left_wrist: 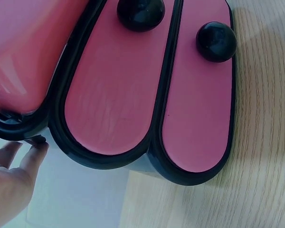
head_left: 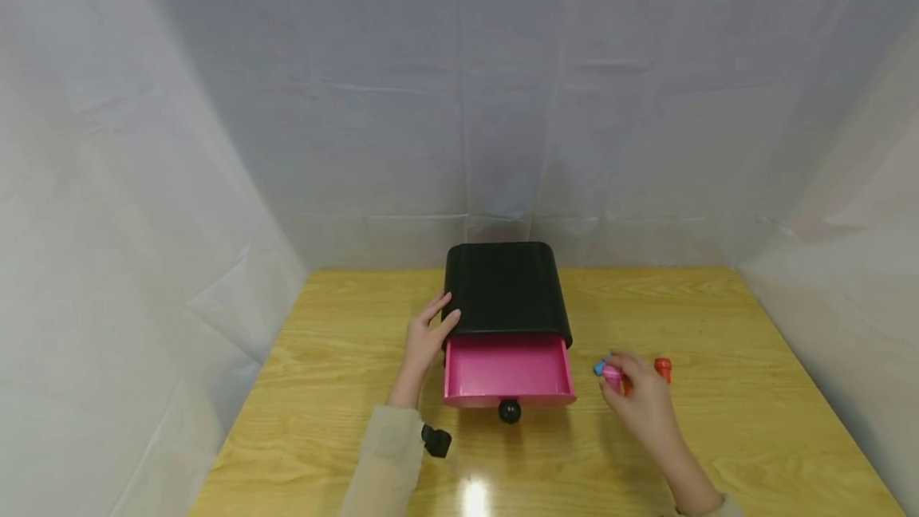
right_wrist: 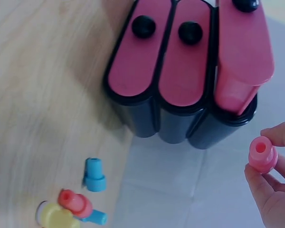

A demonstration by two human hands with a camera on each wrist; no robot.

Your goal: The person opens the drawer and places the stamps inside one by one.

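A black cabinet (head_left: 506, 286) with pink drawers stands on the wooden table (head_left: 718, 437). Its top drawer (head_left: 508, 369) is pulled out, showing a black knob (head_left: 510, 411). My left hand (head_left: 427, 333) rests with straight fingers against the cabinet's left side; in the left wrist view its fingertips (left_wrist: 35, 147) touch the black edge. To the right of the drawer, my right hand (head_left: 639, 393) pinches a small pink peg (head_left: 612, 375), seen in the right wrist view as a hollow pink peg (right_wrist: 262, 153) between thumb and fingers.
A blue peg (head_left: 598, 369) and a red peg (head_left: 663, 369) lie by the right hand. The right wrist view shows a blue peg (right_wrist: 94, 175), a red peg (right_wrist: 75, 202) and a yellow peg (right_wrist: 54, 216) clustered. White sheets wall the table on three sides.
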